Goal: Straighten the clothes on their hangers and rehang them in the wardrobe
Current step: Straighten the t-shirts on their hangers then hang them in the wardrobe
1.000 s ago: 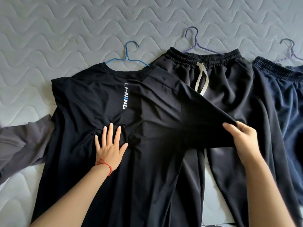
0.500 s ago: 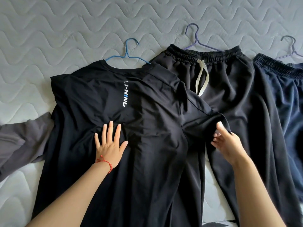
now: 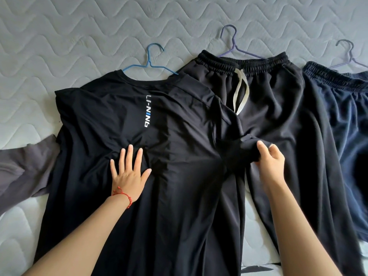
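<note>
A black T-shirt [image 3: 123,120] with white lettering lies flat on the mattress, on a blue hanger [image 3: 149,63] whose hook sticks out above the collar. My left hand [image 3: 128,172] presses flat on the middle of the shirt, fingers spread. My right hand [image 3: 268,162] pinches the bunched end of the shirt's right sleeve [image 3: 237,152], which lies over black trousers [image 3: 278,108]. The trousers have a white drawstring and hang on a purple hanger [image 3: 232,43].
Navy trousers [image 3: 350,120] on another purple hanger [image 3: 346,54] lie at the right edge. A grey garment [image 3: 22,168] sticks out at the left under the shirt. Everything rests on a grey quilted mattress [image 3: 79,36].
My right hand has brought the stretched-out sleeve inward and down, so it now lies bunched beside the shirt's body. My left hand has stayed pressed on the shirt.
</note>
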Demonstrator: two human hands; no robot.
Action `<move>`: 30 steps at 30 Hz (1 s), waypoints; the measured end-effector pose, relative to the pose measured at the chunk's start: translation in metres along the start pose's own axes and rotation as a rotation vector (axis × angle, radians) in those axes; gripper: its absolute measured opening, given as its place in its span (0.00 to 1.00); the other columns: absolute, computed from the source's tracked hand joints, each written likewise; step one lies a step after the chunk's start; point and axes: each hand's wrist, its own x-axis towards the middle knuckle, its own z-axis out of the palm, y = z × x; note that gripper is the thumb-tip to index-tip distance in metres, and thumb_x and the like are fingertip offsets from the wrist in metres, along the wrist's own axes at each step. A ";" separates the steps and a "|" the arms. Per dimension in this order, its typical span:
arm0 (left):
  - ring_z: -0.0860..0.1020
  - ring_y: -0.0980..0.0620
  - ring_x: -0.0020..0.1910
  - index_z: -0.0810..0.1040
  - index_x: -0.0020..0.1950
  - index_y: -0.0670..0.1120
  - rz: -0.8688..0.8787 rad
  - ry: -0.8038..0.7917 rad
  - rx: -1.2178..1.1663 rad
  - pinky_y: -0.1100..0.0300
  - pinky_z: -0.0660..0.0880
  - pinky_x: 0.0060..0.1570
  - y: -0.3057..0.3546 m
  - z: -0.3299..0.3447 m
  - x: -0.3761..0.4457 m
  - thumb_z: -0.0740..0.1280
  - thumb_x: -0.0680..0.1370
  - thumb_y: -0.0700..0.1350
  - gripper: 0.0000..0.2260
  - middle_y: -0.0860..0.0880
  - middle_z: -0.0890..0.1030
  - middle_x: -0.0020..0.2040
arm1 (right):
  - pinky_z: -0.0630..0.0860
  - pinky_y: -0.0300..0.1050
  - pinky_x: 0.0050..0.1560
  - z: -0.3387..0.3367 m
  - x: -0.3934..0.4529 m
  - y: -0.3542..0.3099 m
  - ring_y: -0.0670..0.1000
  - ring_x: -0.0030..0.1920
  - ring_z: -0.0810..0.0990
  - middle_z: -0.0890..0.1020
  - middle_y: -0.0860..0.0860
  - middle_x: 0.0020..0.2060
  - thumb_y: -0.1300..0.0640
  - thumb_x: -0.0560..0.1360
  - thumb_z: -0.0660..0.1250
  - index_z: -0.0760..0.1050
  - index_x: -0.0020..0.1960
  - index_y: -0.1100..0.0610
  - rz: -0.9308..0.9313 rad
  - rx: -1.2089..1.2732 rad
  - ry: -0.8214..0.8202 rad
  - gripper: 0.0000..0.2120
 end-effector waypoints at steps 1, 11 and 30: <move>0.58 0.40 0.74 0.48 0.74 0.47 -0.003 -0.001 -0.005 0.36 0.58 0.67 0.000 0.000 0.000 0.30 0.74 0.65 0.34 0.41 0.58 0.75 | 0.73 0.45 0.47 0.001 0.000 0.001 0.48 0.43 0.76 0.78 0.51 0.38 0.55 0.75 0.66 0.74 0.40 0.52 0.025 0.019 -0.014 0.05; 0.51 0.42 0.76 0.43 0.73 0.48 0.005 0.040 0.026 0.37 0.52 0.71 0.001 0.002 -0.002 0.42 0.76 0.63 0.30 0.43 0.51 0.77 | 0.76 0.40 0.38 0.006 -0.010 0.000 0.49 0.38 0.81 0.84 0.51 0.40 0.71 0.72 0.64 0.72 0.58 0.54 0.246 0.329 -0.212 0.19; 0.46 0.43 0.76 0.51 0.75 0.46 -0.071 0.007 -0.170 0.40 0.48 0.72 0.020 -0.017 -0.007 0.60 0.78 0.52 0.30 0.43 0.47 0.77 | 0.75 0.29 0.37 -0.040 -0.050 0.001 0.40 0.30 0.75 0.81 0.39 0.26 0.62 0.74 0.66 0.81 0.47 0.54 0.020 -0.039 0.280 0.07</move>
